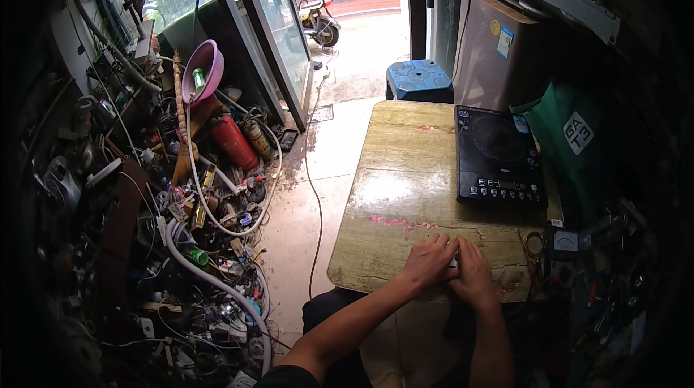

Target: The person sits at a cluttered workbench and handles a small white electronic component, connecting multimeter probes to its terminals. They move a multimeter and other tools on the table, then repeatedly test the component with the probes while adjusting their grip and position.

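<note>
My left hand (428, 261) and my right hand (473, 274) meet over the front edge of a worn wood-patterned table (394, 149). Both have their fingers closed around something small (455, 263), of which only a pale and dark bit shows between them. What it is stays hidden by the fingers. Beyond my right hand, a black induction cooktop (499, 160) lies flat on the table's right side. Scissors or a similar tool with looped handles (533, 245) rest by the right edge of the table, near my right hand.
A blue stool (419, 79) stands beyond the table, beside a brown cabinet (488, 45). A green bag (571, 128) hangs at the right. Cluttered parts and hoses cover the left floor, with a red cylinder (233, 144) and a pink basin (210, 70). A cable (316, 200) crosses the floor.
</note>
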`<state>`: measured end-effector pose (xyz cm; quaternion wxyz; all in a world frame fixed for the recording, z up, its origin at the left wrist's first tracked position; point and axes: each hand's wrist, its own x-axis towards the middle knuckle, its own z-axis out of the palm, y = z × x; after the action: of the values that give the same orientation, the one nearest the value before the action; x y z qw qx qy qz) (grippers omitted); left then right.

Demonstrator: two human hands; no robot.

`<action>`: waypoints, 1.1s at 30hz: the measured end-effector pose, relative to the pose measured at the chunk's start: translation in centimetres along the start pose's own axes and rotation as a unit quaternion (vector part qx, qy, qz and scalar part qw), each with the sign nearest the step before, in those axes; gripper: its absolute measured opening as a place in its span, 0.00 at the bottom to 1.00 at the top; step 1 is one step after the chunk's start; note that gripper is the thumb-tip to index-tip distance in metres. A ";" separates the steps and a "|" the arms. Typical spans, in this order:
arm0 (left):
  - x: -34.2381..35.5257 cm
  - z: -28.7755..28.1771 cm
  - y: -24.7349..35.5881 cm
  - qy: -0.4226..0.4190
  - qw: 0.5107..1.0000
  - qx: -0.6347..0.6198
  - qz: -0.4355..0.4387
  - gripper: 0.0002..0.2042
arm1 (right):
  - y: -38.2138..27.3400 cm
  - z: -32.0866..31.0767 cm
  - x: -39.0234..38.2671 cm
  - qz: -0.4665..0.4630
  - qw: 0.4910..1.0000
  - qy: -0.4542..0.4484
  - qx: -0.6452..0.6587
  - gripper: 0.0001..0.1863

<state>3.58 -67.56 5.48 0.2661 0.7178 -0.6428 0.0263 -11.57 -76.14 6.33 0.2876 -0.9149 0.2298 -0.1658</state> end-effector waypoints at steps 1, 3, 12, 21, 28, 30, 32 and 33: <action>0.0 0.0 0.0 -0.002 1.000 0.002 0.000 0.27 | 0.0 0.0 0.0 0.000 1.000 -0.002 -0.005 0.48; 0.0 0.0 0.0 -0.006 1.000 0.002 -0.001 0.27 | 0.1 0.0 0.0 0.001 1.000 -0.005 -0.013 0.49; 0.0 0.0 0.0 -0.012 1.000 0.000 -0.005 0.27 | 0.0 0.0 0.0 0.006 1.000 -0.004 -0.003 0.48; 0.1 0.0 0.0 -0.021 1.000 -0.002 -0.009 0.28 | 0.2 0.3 0.0 0.004 1.000 0.004 -0.005 0.47; 0.1 -0.1 0.1 -0.021 1.000 0.001 -0.008 0.28 | 0.1 0.1 -0.1 0.002 1.000 0.001 -0.011 0.47; 0.1 0.0 0.0 -0.015 1.000 0.000 -0.006 0.27 | 0.1 0.1 0.0 0.003 1.000 0.000 -0.010 0.47; 0.0 0.0 0.0 -0.005 1.000 -0.002 -0.003 0.27 | 0.0 0.0 0.0 0.000 1.000 0.000 -0.014 0.47; 0.0 0.1 0.0 -0.002 1.000 0.001 -0.002 0.26 | 0.0 0.0 0.0 -0.001 1.000 0.000 -0.016 0.47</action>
<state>3.57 -67.61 5.37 0.2647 0.7191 -0.6420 0.0252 -11.59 -76.12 6.35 0.2727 -0.9197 0.2311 -0.1624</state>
